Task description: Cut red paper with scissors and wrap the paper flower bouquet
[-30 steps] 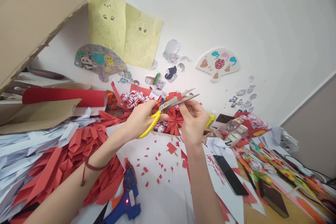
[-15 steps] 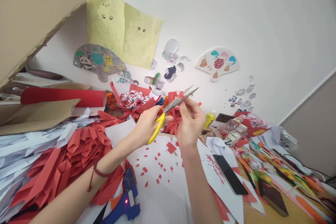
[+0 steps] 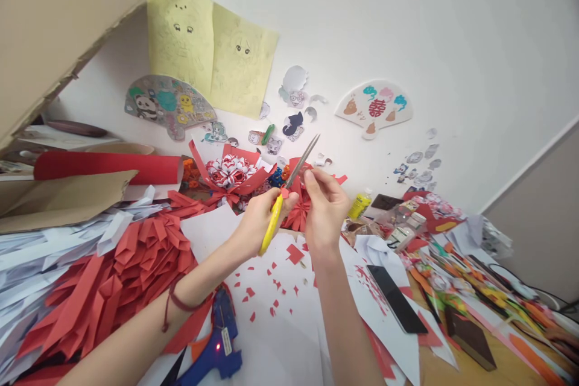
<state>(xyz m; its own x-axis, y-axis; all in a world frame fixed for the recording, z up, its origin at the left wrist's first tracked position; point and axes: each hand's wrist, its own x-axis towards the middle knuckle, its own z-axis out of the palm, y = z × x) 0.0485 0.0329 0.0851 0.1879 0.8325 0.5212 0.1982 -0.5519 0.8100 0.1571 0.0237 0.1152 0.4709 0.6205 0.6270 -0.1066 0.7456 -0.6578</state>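
My left hand [image 3: 262, 220] grips yellow-handled scissors [image 3: 302, 160], their blades together and pointing up and to the right. A small scrap of red paper [image 3: 284, 192] shows by the scissors' pivot, close to my left fingertips. Just right of the blades, my right hand [image 3: 326, 208] is raised with thumb and fingers pinched. Whatever is in that pinch is hard to make out against the red behind. Below both hands, small red paper bits [image 3: 274, 289] lie scattered on white paper sheets [image 3: 284, 350].
A blue hot glue gun [image 3: 221, 338] with a lit red light lies near my left forearm. Folded red paper strips [image 3: 149, 259] heap at left. Red-wrapped paper flowers [image 3: 233, 170] stand by the wall. A black phone [image 3: 397, 298] lies right, beside cluttered craft bits.
The scissors have turned to point more upward, and their blades have come together. The red scrap now shows at the pivot. My right hand has shifted slightly left.
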